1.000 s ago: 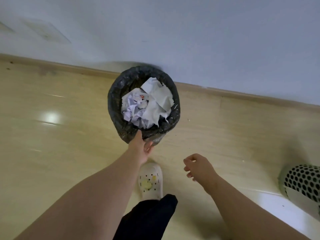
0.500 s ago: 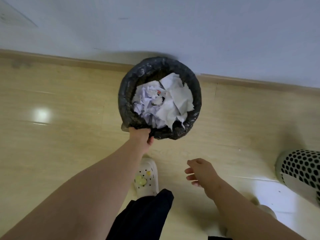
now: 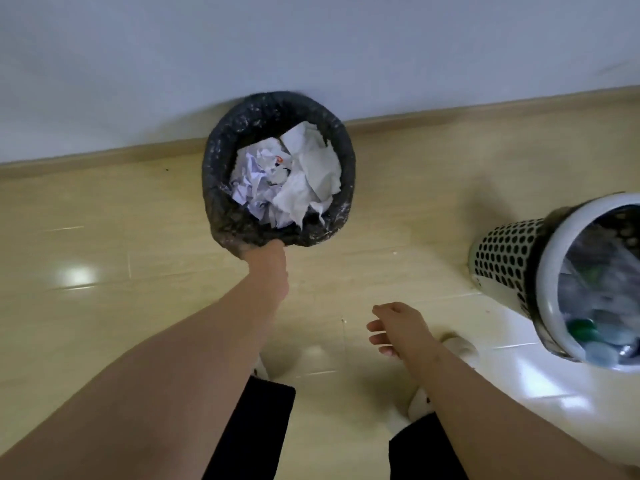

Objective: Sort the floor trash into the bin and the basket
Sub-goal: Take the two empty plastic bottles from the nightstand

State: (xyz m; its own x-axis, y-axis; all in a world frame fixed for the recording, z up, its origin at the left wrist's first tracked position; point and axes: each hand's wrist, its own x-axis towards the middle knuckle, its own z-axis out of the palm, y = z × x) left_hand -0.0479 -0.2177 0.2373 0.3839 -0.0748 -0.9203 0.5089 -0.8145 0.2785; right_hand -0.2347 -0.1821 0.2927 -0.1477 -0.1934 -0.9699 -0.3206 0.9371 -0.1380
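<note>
A round bin [image 3: 214,188] lined with a black bag stands against the wall, filled with crumpled white paper [image 3: 287,174]. My left hand [image 3: 270,265] grips the bin's near rim, its fingers hidden under the bag's edge. At the right, a white perforated basket [image 3: 509,258] leans toward me with plastic bottles [image 3: 595,306] inside. My right hand [image 3: 398,327] hovers over the floor between the two containers, fingers loosely apart and holding nothing.
A pale wall meets the shiny wooden floor [image 3: 104,237] along a baseboard [image 3: 485,112]. My dark trouser legs and white shoes [image 3: 460,348] are at the bottom of the view. No loose trash shows on the floor.
The bin has slid back against the wall with my left hand on its rim. The view has shifted right, bringing the basket's open top into sight.
</note>
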